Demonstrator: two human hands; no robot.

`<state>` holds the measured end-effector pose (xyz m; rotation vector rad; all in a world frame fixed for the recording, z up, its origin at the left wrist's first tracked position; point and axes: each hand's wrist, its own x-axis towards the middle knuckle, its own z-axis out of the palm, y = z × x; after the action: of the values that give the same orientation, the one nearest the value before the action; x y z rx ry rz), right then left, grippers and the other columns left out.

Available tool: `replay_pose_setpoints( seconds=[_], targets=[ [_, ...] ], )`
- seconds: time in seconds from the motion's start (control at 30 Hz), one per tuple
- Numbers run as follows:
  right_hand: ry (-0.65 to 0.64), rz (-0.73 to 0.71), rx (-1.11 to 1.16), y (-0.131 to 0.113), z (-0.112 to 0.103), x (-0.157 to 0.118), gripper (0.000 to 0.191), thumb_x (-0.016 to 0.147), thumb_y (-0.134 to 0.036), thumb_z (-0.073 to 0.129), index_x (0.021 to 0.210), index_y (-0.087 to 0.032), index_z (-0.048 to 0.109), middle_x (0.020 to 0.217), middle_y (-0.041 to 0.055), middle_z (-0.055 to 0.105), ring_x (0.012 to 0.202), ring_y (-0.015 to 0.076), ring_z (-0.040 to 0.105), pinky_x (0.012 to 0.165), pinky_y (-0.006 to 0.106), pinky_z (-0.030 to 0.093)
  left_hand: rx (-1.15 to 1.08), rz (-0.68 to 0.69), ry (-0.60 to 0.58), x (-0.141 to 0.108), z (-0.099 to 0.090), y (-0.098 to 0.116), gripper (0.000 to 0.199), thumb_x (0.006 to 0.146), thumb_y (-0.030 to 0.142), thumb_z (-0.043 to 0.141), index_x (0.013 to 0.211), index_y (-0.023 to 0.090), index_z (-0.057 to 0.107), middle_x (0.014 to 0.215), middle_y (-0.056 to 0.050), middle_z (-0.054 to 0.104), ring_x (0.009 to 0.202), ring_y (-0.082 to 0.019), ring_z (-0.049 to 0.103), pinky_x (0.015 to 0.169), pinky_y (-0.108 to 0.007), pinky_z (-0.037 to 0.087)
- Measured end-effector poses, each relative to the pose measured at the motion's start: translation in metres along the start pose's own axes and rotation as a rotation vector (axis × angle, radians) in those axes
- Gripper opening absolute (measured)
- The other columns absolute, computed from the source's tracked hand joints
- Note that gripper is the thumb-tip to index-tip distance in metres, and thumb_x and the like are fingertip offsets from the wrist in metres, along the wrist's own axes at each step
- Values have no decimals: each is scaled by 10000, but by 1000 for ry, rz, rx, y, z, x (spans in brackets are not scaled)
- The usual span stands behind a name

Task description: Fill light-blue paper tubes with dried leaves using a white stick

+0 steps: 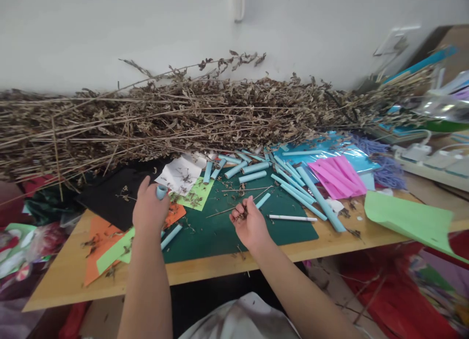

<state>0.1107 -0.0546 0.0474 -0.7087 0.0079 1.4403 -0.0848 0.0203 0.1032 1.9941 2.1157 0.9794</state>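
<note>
My left hand (149, 208) is closed around a short light-blue paper tube (161, 191), whose open end shows by the thumb side; it is over the left part of the green mat (220, 236). To the right, my right hand (251, 222) has curled fingers around crumbled dry leaves (240, 213), palm partly turned up, above the mat. Thin dry stems (222, 212) lie beside its fingertips. Several short blue tubes (252, 177) lie in a loose pile behind, and longer ones (320, 197) lie to the right. A white stick (293, 218) rests on the mat.
A long heap of dried stalks (220, 114) lines the wall. Black paper (110, 197), orange paper (98, 236) and white paper (179, 173) lie left. Pink paper (337, 177), green paper (410, 217) and a power strip (436, 165) are right. The wooden table edge (205, 274) is nearest me.
</note>
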Motion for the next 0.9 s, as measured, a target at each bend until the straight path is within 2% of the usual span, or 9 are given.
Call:
replay_pose_setpoints(
  seconds=[0.1,0.13,0.2,0.3,0.4,0.5,0.67,0.83,0.9],
  targets=[
    [-20,-12,-8,-1,3,-3,354,707,-472,535,607,-190,345,474,-75,360,426,67,369,465,213,329,10,155,-161,-15,1,6,129,623,155,517,738,197,559,1110,-51,528,979,-247,504,817,-341,403],
    [-26,-15,-13,-1,4,-3,354,703,-469,540,605,-189,347,473,-74,364,424,67,366,454,208,318,-58,200,-204,-25,6,15,161,642,167,516,791,206,564,998,-44,582,913,-224,534,782,-321,419],
    [-35,-24,-25,1,6,-4,350,695,-463,551,602,-188,355,467,-73,368,418,66,358,435,199,298,-237,296,-347,-47,18,37,92,677,222,523,753,197,567,803,-26,609,765,-177,560,699,-274,440],
    [-26,-50,-36,4,7,-3,342,674,-453,571,603,-187,368,465,-76,375,416,62,352,418,189,282,-391,368,-486,-70,32,68,118,683,230,546,795,198,570,802,-13,603,763,-149,549,701,-246,432],
    [-13,-83,-38,4,8,-3,342,634,-444,604,604,-185,383,477,-79,394,431,62,368,418,187,287,-394,429,-563,-76,35,80,116,684,186,533,791,198,576,798,-13,586,758,-147,536,701,-251,424],
    [-16,-104,-30,4,7,-4,357,573,-432,653,602,-181,400,480,-83,407,436,60,371,420,187,288,-347,479,-587,-77,32,82,139,679,157,517,797,204,572,792,-11,561,734,-144,527,670,-245,420],
    [-31,-72,7,3,6,-5,363,554,-417,677,595,-179,406,473,-84,413,421,55,354,410,184,276,-268,504,-525,-77,33,80,58,671,151,504,700,185,542,743,-10,540,698,-144,504,624,-235,397],
    [-35,67,90,-6,7,-7,332,686,-449,563,601,-186,380,447,-82,378,403,72,373,432,207,324,-484,350,-445,-76,34,69,26,695,178,502,673,164,505,681,2,532,655,-117,497,626,-217,397],
    [-29,98,137,-10,10,-8,326,727,-454,515,604,-189,370,448,-83,367,408,76,387,451,222,354,-500,307,-471,-80,34,65,26,693,187,512,682,164,506,676,6,534,643,-113,497,617,-216,396]
  ],
)
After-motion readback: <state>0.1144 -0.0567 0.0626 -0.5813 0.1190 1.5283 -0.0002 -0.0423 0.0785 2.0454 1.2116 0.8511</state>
